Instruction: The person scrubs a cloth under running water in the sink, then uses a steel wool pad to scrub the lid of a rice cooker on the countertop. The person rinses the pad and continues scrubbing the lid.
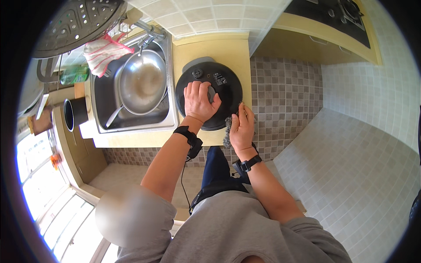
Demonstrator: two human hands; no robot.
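A round black appliance [227, 95], perhaps an electric cooker, stands on the yellow countertop [210, 44]. Printed marks and a small round fitting show on its upper face. My left hand [200, 102] rests on this face, its fingers and thumb around a grey round part at the middle. At the appliance's lower right edge, my right hand [242, 126] holds a grey, fuzzy scouring pad [227, 131], partly hidden by the fingers. Both wrists wear black straps with small devices.
Left of the appliance, a metal sink [131, 123] holds a steel frying pan [143, 82] below the faucet [146, 37]. A red-striped cloth [105, 54] hangs above the sink's left side. A black container [74, 113] stands farther left. A gas stove [348, 16] is at upper right.
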